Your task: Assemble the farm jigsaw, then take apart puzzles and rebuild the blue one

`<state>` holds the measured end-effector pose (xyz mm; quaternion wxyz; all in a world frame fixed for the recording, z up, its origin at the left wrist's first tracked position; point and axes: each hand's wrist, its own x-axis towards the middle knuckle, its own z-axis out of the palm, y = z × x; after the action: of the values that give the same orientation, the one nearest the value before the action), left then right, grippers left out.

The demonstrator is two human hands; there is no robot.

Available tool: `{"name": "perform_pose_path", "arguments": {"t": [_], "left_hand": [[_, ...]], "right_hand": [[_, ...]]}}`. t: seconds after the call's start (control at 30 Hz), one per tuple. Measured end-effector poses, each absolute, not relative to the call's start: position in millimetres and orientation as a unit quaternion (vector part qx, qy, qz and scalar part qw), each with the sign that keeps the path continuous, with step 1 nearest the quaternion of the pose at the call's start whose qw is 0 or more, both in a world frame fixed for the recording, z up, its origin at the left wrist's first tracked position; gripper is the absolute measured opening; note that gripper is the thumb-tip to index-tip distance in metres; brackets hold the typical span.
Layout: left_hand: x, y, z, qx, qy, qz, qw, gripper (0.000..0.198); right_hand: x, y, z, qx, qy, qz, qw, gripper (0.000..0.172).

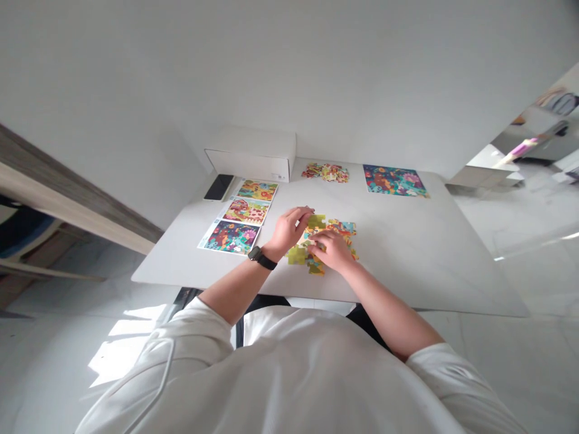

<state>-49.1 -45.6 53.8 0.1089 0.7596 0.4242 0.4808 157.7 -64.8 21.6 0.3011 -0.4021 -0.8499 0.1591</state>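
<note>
A partly joined jigsaw puzzle (297, 255) in green, yellow and orange lies on the white table in front of me. My left hand (287, 231) rests at its upper left side, with the fingers stretched forward and the thumb a little apart. I see nothing held in that hand. My right hand (333, 250) is over the middle of the puzzle, its thumb and fingertips closed down on a puzzle piece, mostly hidden under the fingers. More pieces with animal pictures (342, 227) lie just beyond the right hand.
Left on the table (434, 259) is a sheet with three pictures (244, 211), with a phone (219, 187) beside it. A white box (253, 158) stands behind, against the wall. Loose puzzle pieces (325, 172) are heaped at the back, left of a dark, colourful finished puzzle (395, 181).
</note>
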Motion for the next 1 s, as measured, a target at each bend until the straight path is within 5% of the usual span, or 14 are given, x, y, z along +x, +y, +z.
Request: {"name": "perform_pose_path", "arguments": {"t": [0.2,0.6,0.77,1.0], "left_hand": [[-64.7,-36.5,22.4,0.823,0.384,0.398,0.129,0.022],[-68.5,-42.2,25.7,0.847,0.358,0.384,0.079,0.017],[-67.0,-40.9,11.3,0.854,0.367,0.339,0.143,0.034],[-58.9,-32.9,19.8,0.843,0.373,0.343,0.179,0.045]], "right_hand": [[137.0,-93.6,10.1,-0.405,-0.883,0.111,0.211,0.029],[157.4,-72.0,15.3,-0.466,-0.828,0.06,0.305,0.026],[167.9,-89.3,-0.3,-0.488,-0.822,0.068,0.286,0.015],[155.7,-100.5,5.3,-0.394,-0.878,0.096,0.255,0.023]]}}
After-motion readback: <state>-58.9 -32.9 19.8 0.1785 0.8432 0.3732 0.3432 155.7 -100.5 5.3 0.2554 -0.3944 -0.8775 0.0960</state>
